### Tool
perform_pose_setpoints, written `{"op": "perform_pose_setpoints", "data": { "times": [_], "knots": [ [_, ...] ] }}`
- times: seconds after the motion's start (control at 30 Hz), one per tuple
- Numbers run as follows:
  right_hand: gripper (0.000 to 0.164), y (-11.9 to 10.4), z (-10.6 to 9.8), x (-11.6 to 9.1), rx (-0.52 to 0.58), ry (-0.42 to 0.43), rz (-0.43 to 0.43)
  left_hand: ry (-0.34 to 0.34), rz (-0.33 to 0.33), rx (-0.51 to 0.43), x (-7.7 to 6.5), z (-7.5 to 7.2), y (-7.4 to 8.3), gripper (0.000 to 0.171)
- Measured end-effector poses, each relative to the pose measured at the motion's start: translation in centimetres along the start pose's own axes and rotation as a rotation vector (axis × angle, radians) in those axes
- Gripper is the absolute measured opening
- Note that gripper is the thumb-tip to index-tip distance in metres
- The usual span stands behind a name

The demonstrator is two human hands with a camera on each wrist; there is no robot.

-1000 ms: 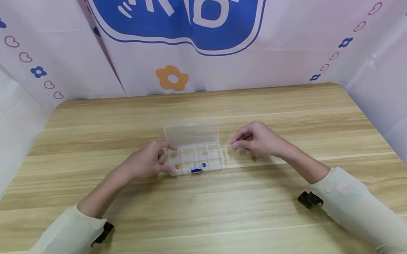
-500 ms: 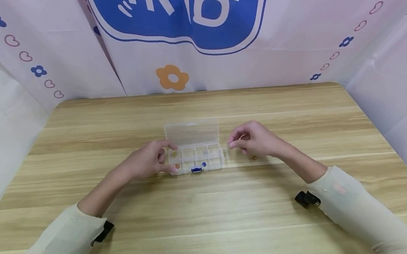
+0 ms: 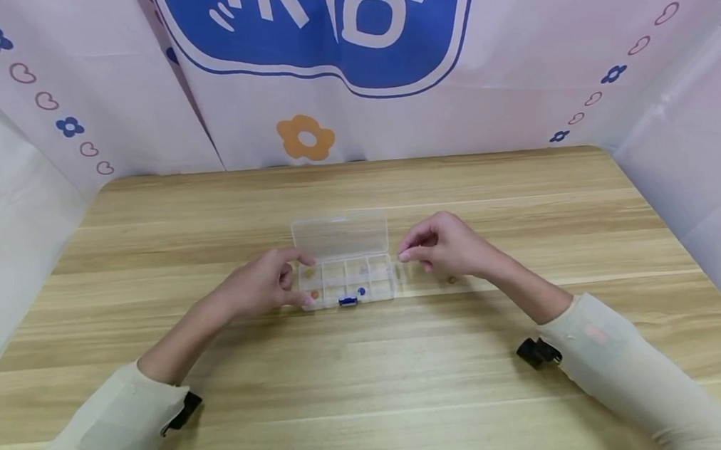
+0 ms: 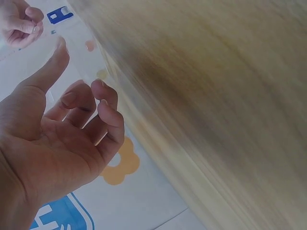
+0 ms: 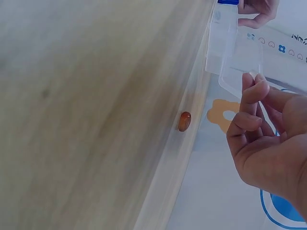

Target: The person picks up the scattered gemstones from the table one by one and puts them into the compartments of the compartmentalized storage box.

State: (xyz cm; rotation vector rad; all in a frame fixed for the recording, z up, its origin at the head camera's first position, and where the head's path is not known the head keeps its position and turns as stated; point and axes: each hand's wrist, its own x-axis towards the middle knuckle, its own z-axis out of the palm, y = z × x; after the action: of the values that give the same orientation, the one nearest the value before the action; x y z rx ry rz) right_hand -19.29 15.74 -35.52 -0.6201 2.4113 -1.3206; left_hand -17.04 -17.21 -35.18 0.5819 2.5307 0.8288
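A clear plastic compartment box [image 3: 373, 297] lies on the table with its lid [image 3: 340, 237] raised at the back and a blue latch [image 3: 348, 301] in front. Small yellow [image 3: 309, 274], orange [image 3: 314, 295] and blue [image 3: 361, 291] pieces sit in separate compartments. My left hand [image 3: 263, 283] holds the box's left end, forefinger at the back and thumb at the front corner. Just off the right end, my right hand [image 3: 449, 249] pinches a small whitish piece [image 5: 253, 74] between thumb and forefinger. An amber, capsule-like oval piece [image 5: 184, 121] lies on the table below that hand.
The wooden table [image 3: 374, 381] reaches back to a white printed cloth [image 3: 455, 124] with a blue sign and an orange flower. White cloth also hangs at both sides. Black wrist cameras sit under the left sleeve [image 3: 113, 418] and the right sleeve [image 3: 630, 366].
My right hand has moved a little left, closer to the right end of the box, still pinching. The left hand and box have stayed put.
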Motion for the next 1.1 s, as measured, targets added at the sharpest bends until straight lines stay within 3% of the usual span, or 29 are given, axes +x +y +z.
{"op": "perform_pose_setpoints", "data": {
  "times": [0.53,1.1],
  "knots": [
    [0.008,-0.2,0.6,0.9,-0.009,-0.014,-0.032,0.005,0.005,-0.002,0.0,0.0,0.0,0.060],
    [0.007,-1.2,1.5,1.6,-0.087,0.000,-0.038,0.010,-0.005,0.006,-0.1,0.0,0.1,0.061]
  ]
}}
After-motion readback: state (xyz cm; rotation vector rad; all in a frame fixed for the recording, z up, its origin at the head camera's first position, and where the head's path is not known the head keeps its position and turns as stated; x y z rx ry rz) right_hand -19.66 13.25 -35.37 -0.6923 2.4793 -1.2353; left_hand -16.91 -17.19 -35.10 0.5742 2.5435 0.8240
